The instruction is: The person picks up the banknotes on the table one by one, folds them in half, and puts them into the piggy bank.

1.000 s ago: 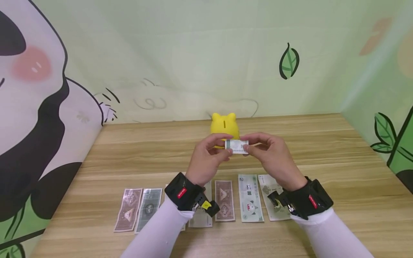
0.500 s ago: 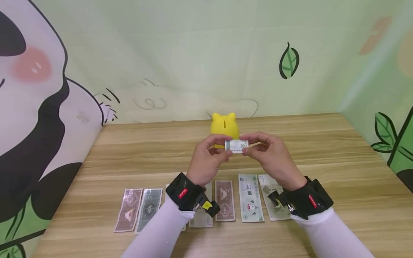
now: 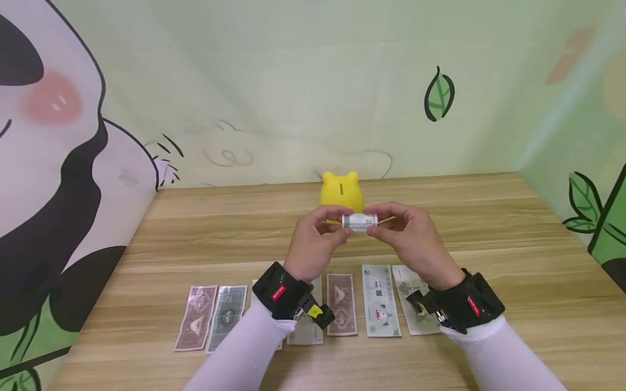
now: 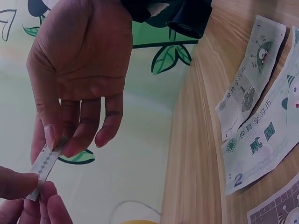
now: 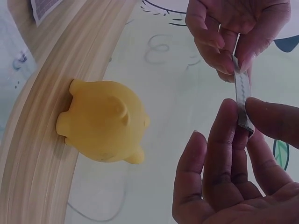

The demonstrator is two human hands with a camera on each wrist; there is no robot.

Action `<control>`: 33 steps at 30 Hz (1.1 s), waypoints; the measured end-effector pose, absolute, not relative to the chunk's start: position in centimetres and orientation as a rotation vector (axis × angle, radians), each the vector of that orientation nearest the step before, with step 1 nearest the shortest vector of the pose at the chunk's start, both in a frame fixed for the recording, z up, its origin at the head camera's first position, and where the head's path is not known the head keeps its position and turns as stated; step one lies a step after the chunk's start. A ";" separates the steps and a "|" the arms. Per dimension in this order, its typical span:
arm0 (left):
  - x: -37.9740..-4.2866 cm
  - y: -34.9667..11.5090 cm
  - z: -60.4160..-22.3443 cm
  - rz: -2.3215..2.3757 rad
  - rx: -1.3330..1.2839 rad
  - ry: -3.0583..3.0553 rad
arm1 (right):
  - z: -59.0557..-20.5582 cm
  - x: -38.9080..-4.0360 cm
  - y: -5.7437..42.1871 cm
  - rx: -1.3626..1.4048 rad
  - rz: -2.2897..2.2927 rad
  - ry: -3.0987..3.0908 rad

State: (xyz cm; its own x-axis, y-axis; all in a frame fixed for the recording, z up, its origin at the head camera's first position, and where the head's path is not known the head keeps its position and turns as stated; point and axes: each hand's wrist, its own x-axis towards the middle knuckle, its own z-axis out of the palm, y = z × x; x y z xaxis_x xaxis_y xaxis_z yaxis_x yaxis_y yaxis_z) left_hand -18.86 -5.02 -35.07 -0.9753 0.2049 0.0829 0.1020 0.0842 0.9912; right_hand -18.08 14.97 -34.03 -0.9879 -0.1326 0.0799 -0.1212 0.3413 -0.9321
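Note:
A toy banknote [image 3: 361,222], folded into a narrow strip with a "2" showing, spans both hands above the table. My left hand [image 3: 313,239] pinches its left end between thumb and fingers. Its right end is pinched the same way by my right hand [image 3: 415,241]. A thin edge of paper pokes out past the right fingers in the head view. From the right wrist, the strip [image 5: 242,93] appears edge-on, thumbs against one face. Behind the hands stands a yellow piggy bank [image 3: 341,194] with a slot on top, its lower part partly hidden in the head view.
Several flat toy banknotes lie in a row on the wooden table [image 3: 195,233], among them a brown one [image 3: 341,304], a green "2" [image 3: 381,301] and a grey one [image 3: 226,317]. Forearms cover some. A printed cloth backdrop [image 3: 274,98] rises behind the table.
The strip looks narrower and more curled, and a paper edge now shows at its right end. Both hands stay nearly in place, fingers shifting slightly on the note.

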 end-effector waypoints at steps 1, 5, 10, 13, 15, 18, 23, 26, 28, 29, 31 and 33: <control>-18.8 -5.0 -35.1 2.047 0.318 2.260 | -34.1 -18.1 15.0 -0.247 -1.781 2.567; -18.8 -5.0 -35.1 2.031 0.311 2.282 | -34.1 -18.1 15.0 -0.254 -1.780 2.569; -18.7 -5.0 -35.2 2.031 0.317 2.289 | -34.1 -18.1 15.1 -0.260 -1.768 2.572; -18.7 -5.0 -35.2 2.032 0.315 2.294 | -34.1 -18.1 15.1 -0.269 -1.772 2.557; -18.7 -5.0 -35.2 2.034 0.312 2.295 | -34.1 -18.2 15.1 -0.278 -1.776 2.546; -18.8 -4.9 -35.2 2.052 0.303 2.277 | -34.2 -18.2 15.0 -0.286 -1.790 2.525; -18.7 -4.9 -35.1 2.057 0.272 2.244 | -34.2 -18.2 15.0 -0.293 -1.831 2.484; -18.7 -4.9 -35.1 2.044 0.273 2.237 | -34.3 -18.2 14.9 -0.289 -1.851 2.470; -18.7 -4.9 -35.2 2.045 0.279 2.229 | -34.3 -18.2 15.0 -0.281 -1.855 2.470; -18.7 -4.9 -35.2 2.049 0.285 2.224 | -34.3 -18.2 14.9 -0.277 -1.856 2.471; -18.7 -4.8 -35.2 2.052 0.291 2.219 | -34.3 -18.1 14.9 -0.272 -1.854 2.476; -18.7 -4.8 -35.3 2.045 0.299 2.220 | -34.2 -18.1 14.9 -0.282 -1.844 2.486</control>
